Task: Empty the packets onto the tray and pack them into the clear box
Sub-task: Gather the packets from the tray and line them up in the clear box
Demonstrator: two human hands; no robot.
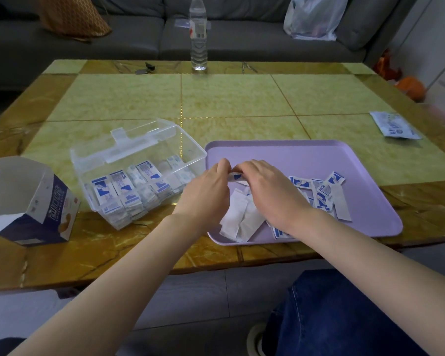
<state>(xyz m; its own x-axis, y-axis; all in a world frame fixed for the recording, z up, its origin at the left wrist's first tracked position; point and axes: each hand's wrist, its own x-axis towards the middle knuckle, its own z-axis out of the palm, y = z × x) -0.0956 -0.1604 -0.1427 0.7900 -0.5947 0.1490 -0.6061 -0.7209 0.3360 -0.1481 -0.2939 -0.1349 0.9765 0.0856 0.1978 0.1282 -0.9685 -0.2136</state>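
Both hands are over the near-left part of the tray [306, 155], w/ a small bundle of sachets [235, 176] between them. The left hand [208, 186] pinches one end of the bundle and the right hand [270, 186] pinches the other end w/ fingers bent over it, so each grip is closed on the same bundle. Its long axis runs approx. left–right, from one hand to the other, just above the loose sachets [319, 188] on the tray.

The clear box [190, 152] stands open on the table [216, 104], just beside the tray's left edge, i.e. to the left of the grips. The left hand is nearer to it. The packed sachets [129, 186] inside stand on edge in rows. I think the bundle must go leftward and prob. be turned to match these rows. The left hand seems the natural one to carry it. How much room is free in the box, I cannot tell.
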